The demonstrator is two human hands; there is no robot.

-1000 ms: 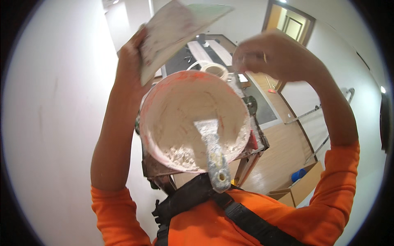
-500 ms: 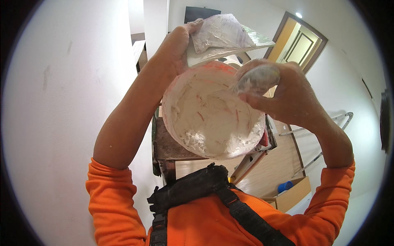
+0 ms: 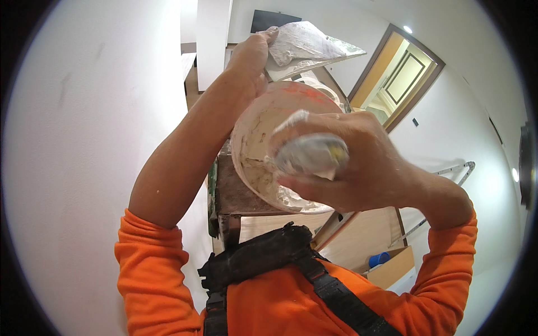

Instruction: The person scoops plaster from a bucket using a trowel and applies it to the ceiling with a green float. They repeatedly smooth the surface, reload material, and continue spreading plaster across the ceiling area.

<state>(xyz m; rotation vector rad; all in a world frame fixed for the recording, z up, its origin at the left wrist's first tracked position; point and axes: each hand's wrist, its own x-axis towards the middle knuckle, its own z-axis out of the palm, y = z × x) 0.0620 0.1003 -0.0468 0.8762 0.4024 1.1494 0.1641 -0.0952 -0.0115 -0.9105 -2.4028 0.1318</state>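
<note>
My left hand is closed on the left edge of a flat white board, held tilted beyond the bucket. A thick pale mass of plaster or filler lies on that board. Below it, a round bucket holds creamy white paste, smeared up its inner wall. Over the bucket's mouth, my right hand wraps round a paste-coated tool handle, slightly blurred. The tool's working end is hidden, so its kind cannot be told. White paste coats some fingers of my right hand.
The bucket stands on a worn wooden platform. A white wall rises close on my left. To the right are a metal frame and a cardboard box with a blue container. A doorway lies beyond.
My right hand has moved with the tool from the bucket's right rim to the left and nearer, over its middle. The board in my left hand has shifted only slightly.
</note>
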